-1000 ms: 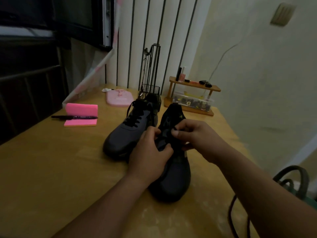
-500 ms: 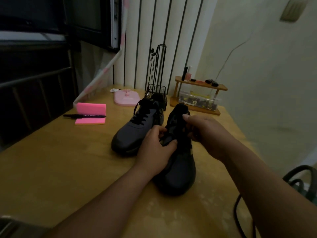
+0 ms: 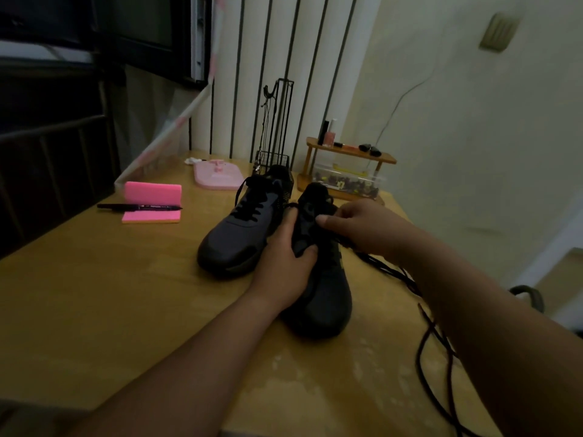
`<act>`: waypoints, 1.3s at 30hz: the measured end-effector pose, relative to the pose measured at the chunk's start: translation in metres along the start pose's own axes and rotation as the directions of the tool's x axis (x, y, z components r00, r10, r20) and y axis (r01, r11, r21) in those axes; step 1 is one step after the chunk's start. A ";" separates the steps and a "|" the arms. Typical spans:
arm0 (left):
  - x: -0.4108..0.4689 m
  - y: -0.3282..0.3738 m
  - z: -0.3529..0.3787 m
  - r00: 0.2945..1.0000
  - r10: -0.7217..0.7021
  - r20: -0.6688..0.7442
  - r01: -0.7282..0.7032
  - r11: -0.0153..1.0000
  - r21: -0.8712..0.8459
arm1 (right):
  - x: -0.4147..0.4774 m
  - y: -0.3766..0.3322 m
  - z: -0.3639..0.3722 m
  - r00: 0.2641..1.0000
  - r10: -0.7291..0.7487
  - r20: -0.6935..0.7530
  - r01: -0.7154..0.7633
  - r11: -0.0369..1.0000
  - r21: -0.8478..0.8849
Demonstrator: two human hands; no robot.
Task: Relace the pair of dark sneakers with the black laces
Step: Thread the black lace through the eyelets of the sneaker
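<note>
On the wooden counter (image 3: 94,294), a black marker (image 3: 138,207) lies well left of the near sneaker (image 3: 328,288), and the laced sneaker (image 3: 239,234) stands just left of it. The left hand (image 3: 284,260) reaches forward, its grip clamped on the near sneaker's left side, thumb across the top. The right hand (image 3: 362,228), wrist bent inward, has its grip pinched together on the black lace (image 3: 424,326) over that sneaker's eyelets; the loose lace trails away to its right.
</note>
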State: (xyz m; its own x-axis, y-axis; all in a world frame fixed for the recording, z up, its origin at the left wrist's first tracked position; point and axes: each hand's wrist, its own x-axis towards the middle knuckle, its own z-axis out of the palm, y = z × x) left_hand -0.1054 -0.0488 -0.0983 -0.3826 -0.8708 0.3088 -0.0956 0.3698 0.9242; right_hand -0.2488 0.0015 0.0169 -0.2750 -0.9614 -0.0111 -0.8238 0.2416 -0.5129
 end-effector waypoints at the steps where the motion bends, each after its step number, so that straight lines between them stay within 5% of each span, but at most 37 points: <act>1: 0.000 -0.001 0.000 1.000 0.011 0.004 -0.012 1.000 0.005 | 0.001 -0.002 0.000 1.000 -0.025 -0.003 0.024 0.997 -0.068; 5: 0.001 -0.004 0.001 1.000 0.023 0.014 -0.023 1.000 0.004 | 0.009 -0.007 0.002 0.994 -0.110 -0.020 0.097 0.941 -0.325; 7: 0.003 -0.007 0.001 1.000 0.019 0.011 -0.020 1.000 0.015 | 0.007 -0.003 -0.002 0.983 -0.180 -0.046 0.162 0.951 -0.264; 9: 0.007 -0.010 0.000 1.000 0.014 0.005 -0.014 0.999 0.029 | -0.002 0.007 -0.009 0.959 -0.237 -0.155 0.264 0.945 0.190; 11: 0.010 -0.012 0.000 1.000 0.007 0.006 -0.008 1.000 0.026 | -0.011 0.018 -0.020 0.959 -0.195 -0.205 0.283 0.647 0.708; 12: 0.010 -0.013 0.001 1.000 0.004 0.006 -0.004 0.999 0.033 | -0.014 0.022 -0.024 0.971 -0.175 -0.161 0.228 0.498 0.836; 13: 0.011 -0.014 0.001 1.000 -0.001 0.004 0.001 0.999 0.042 | -0.016 0.025 -0.027 0.985 -0.155 -0.081 0.144 0.454 0.879; 15: 0.011 -0.013 0.000 1.000 -0.010 0.006 0.010 0.999 0.046 | -0.014 0.034 -0.026 0.989 -0.070 0.130 -0.050 0.670 0.741; 17: 0.010 -0.012 -0.001 1.000 -0.006 0.010 0.005 0.999 0.048 | -0.010 0.036 -0.020 0.978 0.023 0.207 -0.089 0.944 0.317; 19: 0.009 -0.010 -0.002 1.000 -0.003 0.012 0.002 0.998 0.059 | -0.010 0.032 -0.015 0.986 -0.044 0.158 0.027 0.994 0.107; 20: 0.009 -0.009 -0.002 1.000 -0.003 0.013 0.002 0.998 0.061 | -0.010 0.031 -0.015 0.989 -0.121 0.090 0.103 0.978 0.182; 21: 0.008 -0.008 -0.002 1.000 -0.005 0.015 0.005 0.998 0.058 | -0.011 0.029 -0.016 0.984 -0.180 -0.007 0.170 0.920 0.352; 23: 0.007 -0.007 -0.002 1.000 -0.008 0.022 0.007 0.999 0.038 | -0.016 0.024 -0.026 0.959 -0.206 -0.194 0.282 0.634 0.720; 26: 0.006 -0.005 -0.002 0.999 -0.022 0.024 0.021 1.000 0.016 | -0.017 0.023 -0.041 0.945 -0.086 -0.315 0.326 0.249 0.912; 28: 0.006 -0.005 -0.002 0.999 -0.027 0.028 0.027 1.000 0.010 | -0.016 0.029 -0.043 0.941 0.022 -0.337 0.330 0.151 0.932; 32: 0.004 -0.004 -0.003 1.000 -0.016 0.020 0.016 1.000 -0.006 | -0.017 0.042 -0.040 0.933 0.131 -0.335 0.303 0.216 0.928; 35: 0.002 -0.004 -0.002 1.000 0.001 0.023 -0.002 1.000 0.008 | -0.020 0.047 -0.047 0.910 0.182 -0.373 0.372 0.044 0.927; 37: 0.001 -0.003 -0.003 1.000 0.007 0.029 -0.008 1.000 0.015 | -0.020 0.050 -0.050 0.917 0.189 -0.351 0.331 0.128 0.935; 39: 0.000 0.000 -0.004 0.999 0.005 0.035 -0.006 1.000 0.020 | -0.014 0.055 -0.041 0.927 0.222 -0.304 0.117 0.596 0.794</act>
State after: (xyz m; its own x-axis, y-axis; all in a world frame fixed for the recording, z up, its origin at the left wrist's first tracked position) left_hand -0.1023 -0.0504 -0.0975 -0.4151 -0.8570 0.3053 -0.1120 0.3812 0.9177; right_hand -0.3108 0.0338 0.0239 -0.5884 -0.7970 0.1364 -0.1295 -0.0736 -0.9888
